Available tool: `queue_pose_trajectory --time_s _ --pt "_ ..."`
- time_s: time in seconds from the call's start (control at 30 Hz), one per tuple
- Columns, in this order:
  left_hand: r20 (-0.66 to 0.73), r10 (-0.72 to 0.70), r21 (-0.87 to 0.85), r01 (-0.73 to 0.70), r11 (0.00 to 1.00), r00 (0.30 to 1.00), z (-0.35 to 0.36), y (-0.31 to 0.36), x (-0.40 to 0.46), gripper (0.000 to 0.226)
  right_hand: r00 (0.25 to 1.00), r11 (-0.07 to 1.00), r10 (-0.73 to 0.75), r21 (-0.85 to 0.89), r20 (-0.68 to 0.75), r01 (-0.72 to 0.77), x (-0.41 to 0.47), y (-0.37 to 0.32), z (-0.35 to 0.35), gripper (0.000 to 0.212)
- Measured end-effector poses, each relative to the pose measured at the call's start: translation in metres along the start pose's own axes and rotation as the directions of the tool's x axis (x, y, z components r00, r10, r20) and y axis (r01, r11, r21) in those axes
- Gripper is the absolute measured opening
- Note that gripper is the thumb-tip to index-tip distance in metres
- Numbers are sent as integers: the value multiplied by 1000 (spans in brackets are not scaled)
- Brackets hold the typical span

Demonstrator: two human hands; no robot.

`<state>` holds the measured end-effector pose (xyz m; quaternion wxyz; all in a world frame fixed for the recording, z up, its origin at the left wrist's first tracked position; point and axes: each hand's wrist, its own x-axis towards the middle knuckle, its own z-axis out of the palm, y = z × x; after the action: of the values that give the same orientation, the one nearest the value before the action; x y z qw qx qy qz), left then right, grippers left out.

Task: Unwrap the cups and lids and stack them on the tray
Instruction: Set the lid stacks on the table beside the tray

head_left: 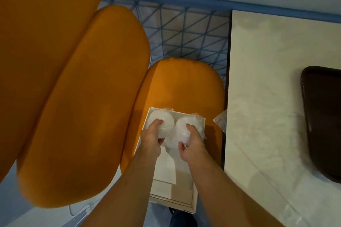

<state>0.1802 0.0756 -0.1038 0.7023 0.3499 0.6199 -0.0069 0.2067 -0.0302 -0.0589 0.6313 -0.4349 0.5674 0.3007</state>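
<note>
Two wrapped stacks gripped in the box, tray waiting on the desk

Each hand curls round a stack in the open white cardboard box (173, 186), which rests on an orange padded chair seat (184, 86) beside the desk's left edge: the left hand (152, 137) holds the left clear-plastic-wrapped stack of white plastic cups or lids (163, 124), and the right hand (191, 141) holds the right clear-plastic-wrapped white stack (184, 128), both at the box's far end. Which stack is cups and which lids cannot be told. They are likely light, thin-walled and easily crushed, under slippery, crinkly film, so grip round the sides, not the twisted ends. The dark brown plastic tray (321, 116) sits bare at the right edge of the pale marbled desk (267, 97), well apart from the box.
</note>
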Motion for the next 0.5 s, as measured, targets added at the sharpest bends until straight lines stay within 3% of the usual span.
queue_pose_trajectory --time_s 0.13,0.23,0.37,0.5 --pt "53 76 -37 -75 997 996 -10 4 -22 58 994 996 -12 89 107 2 -22 0 -14 72" --pt "159 179 -30 -176 984 971 -19 9 -55 65 972 988 -143 78 186 130 -47 1 -32 70" --pt "295 324 -46 -326 944 899 -29 11 -113 59 903 966 -246 10 353 260 -87 -3 -71 74" --pt "432 379 -51 -397 916 818 -24 0 -176 60 828 959 -260 29 496 283 -128 -22 -129 58"
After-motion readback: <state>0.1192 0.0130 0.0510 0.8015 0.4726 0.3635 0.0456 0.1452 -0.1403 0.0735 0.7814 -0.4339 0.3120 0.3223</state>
